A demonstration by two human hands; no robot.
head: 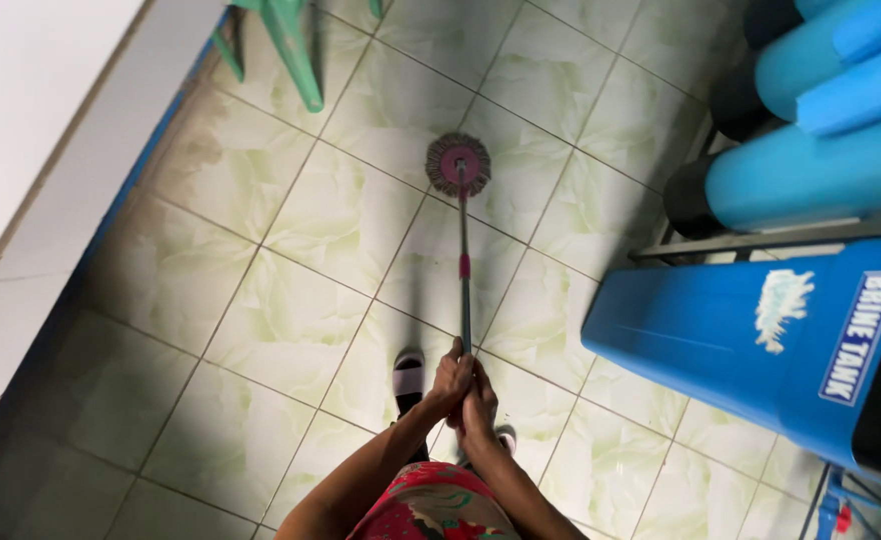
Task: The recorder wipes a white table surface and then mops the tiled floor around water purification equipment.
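A spin mop stands on the pale green tiled floor (291, 320). Its round head (458, 165) has a pink centre disc with a grey fringe, and a thin metal handle (465, 290) with a pink collar runs back toward me. My left hand (450, 380) and my right hand (478, 400) are both wrapped around the near end of the handle, pressed close together. Below them I see my feet in dark sandals (410, 378) and red patterned clothing (436, 505).
A large blue plastic tank (761, 340) stands at the right, with light blue cylinders (811, 170) on a metal rack behind it. Green chair legs (291, 50) stand at the top. A white wall with a blue base strip (111, 200) runs along the left.
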